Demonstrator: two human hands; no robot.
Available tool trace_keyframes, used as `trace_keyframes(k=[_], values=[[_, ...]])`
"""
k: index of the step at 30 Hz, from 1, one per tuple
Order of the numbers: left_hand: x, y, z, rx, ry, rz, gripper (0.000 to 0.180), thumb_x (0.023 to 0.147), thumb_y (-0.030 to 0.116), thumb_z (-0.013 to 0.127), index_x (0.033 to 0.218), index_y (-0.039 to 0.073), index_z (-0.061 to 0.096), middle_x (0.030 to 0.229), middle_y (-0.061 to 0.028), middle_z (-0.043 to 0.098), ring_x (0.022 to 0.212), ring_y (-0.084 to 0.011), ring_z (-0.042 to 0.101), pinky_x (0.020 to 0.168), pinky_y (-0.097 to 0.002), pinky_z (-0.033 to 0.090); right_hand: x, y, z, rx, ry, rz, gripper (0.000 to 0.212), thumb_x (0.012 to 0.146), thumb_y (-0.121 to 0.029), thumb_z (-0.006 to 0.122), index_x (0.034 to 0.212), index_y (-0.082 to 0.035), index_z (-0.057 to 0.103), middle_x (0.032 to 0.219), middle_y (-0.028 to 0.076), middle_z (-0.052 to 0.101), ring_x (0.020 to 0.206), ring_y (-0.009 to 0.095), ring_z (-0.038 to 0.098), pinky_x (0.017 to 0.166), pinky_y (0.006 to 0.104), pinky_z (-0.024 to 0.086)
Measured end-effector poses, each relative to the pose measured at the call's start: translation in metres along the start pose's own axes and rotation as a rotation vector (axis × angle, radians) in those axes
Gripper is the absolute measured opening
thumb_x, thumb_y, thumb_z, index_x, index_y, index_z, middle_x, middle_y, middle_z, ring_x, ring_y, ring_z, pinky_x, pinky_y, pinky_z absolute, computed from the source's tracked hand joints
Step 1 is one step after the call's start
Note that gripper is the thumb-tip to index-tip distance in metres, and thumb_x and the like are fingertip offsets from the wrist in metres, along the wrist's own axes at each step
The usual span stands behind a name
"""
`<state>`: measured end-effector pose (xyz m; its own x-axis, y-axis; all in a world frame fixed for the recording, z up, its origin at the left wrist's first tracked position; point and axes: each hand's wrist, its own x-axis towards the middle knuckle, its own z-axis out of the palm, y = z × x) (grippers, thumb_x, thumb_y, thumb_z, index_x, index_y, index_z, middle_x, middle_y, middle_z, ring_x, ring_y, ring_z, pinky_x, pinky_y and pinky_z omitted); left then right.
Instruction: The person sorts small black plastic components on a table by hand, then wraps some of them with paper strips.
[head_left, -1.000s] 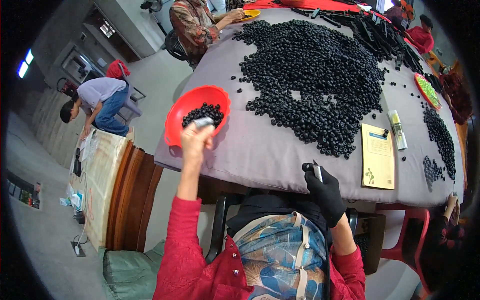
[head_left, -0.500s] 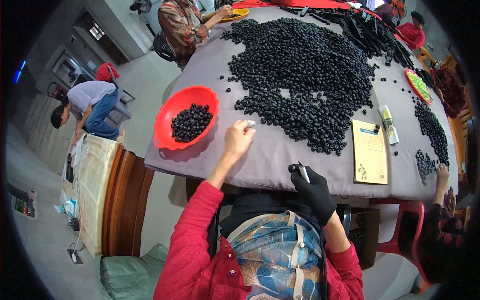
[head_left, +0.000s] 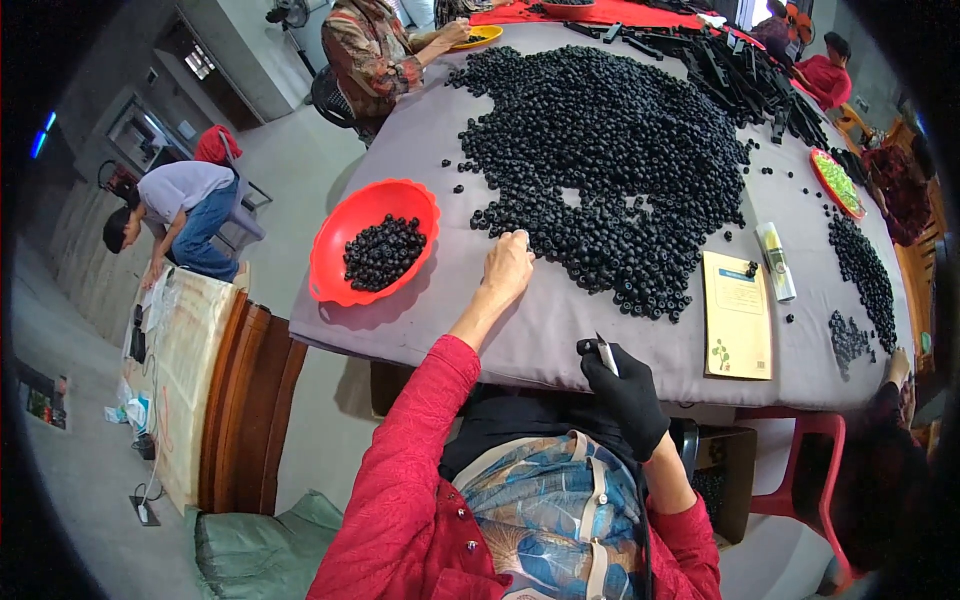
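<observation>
A broad heap of small round black pieces (head_left: 610, 150) covers the middle of the cloth-topped table (head_left: 400, 340). My bare left hand (head_left: 508, 268) reaches to the heap's near left edge, fingers drawn together; what they pinch is hidden. Something pale wraps a fingertip there. In a black glove, my right hand (head_left: 628, 395) is closed around a slim white-handled knife (head_left: 607, 356), its dark pointed tip upward, close to the table's near edge. Left of my left hand stands a red scalloped bowl (head_left: 335, 235) partly filled with the same black pieces.
Right of the heap lie a yellow booklet (head_left: 737, 320) and a white-and-green tube-shaped pack (head_left: 775, 262). Black strips (head_left: 740, 75) pile up at the back right. Other people sit around the table; one person (head_left: 185, 215) bends over a side table at left. A red chair (head_left: 815, 470) stands at right.
My left hand has moved right and slightly forward, from bare cloth to the heap's edge. The right hand stays almost still with the knife.
</observation>
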<state>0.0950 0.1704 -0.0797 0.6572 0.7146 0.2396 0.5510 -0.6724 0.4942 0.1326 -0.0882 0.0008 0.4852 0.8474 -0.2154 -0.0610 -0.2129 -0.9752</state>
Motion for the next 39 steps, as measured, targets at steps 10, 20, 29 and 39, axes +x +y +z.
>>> trace_keyframes(k=[10,20,29,39], values=[[-0.052,0.009,-0.022,-0.797,-0.228,-0.22,0.017,0.078,0.012,0.056,0.088,-0.002,0.056,0.066,-0.0123,0.057,0.058,-0.022,0.057,0.052,-0.0302,0.047,0.001,0.015,-0.008,-0.233,-0.063,-0.275,0.034,0.071,-0.009,0.061,0.103,-0.001,0.053,0.098,0.015,0.057,0.085,0.027,0.058,0.073,0.0314,0.045],[-0.137,0.083,-0.069,-1.806,-0.487,-0.314,0.013,0.085,0.009,0.053,0.095,0.0,0.058,0.075,-0.0064,0.059,0.058,-0.0092,0.053,0.046,-0.0211,0.042,0.0,0.003,0.0,-0.03,0.051,-0.135,0.025,0.079,-0.009,0.058,0.103,-0.003,0.055,0.096,0.011,0.057,0.083,0.022,0.059,0.07,0.0281,0.046],[-0.149,0.095,-0.073,-1.658,-0.432,-0.322,0.013,0.083,0.008,0.058,0.094,0.001,0.059,0.073,-0.0046,0.059,0.057,-0.0087,0.053,0.048,-0.0206,0.044,-0.005,0.006,-0.001,-0.18,0.009,-0.424,0.022,0.078,-0.011,0.061,0.098,-0.005,0.057,0.084,0.007,0.059,0.076,0.019,0.06,0.064,0.027,0.047],[-0.152,0.103,-0.07,-1.553,-0.312,-0.304,0.016,0.084,0.014,0.057,0.094,0.002,0.06,0.066,-0.0019,0.058,0.055,-0.0061,0.052,0.047,-0.0172,0.042,-0.004,-0.008,0.003,0.353,-0.112,0.06,0.019,0.08,-0.017,0.06,0.082,0.001,0.055,0.068,0.004,0.059,0.066,0.007,0.055,0.058,0.0216,0.044]])
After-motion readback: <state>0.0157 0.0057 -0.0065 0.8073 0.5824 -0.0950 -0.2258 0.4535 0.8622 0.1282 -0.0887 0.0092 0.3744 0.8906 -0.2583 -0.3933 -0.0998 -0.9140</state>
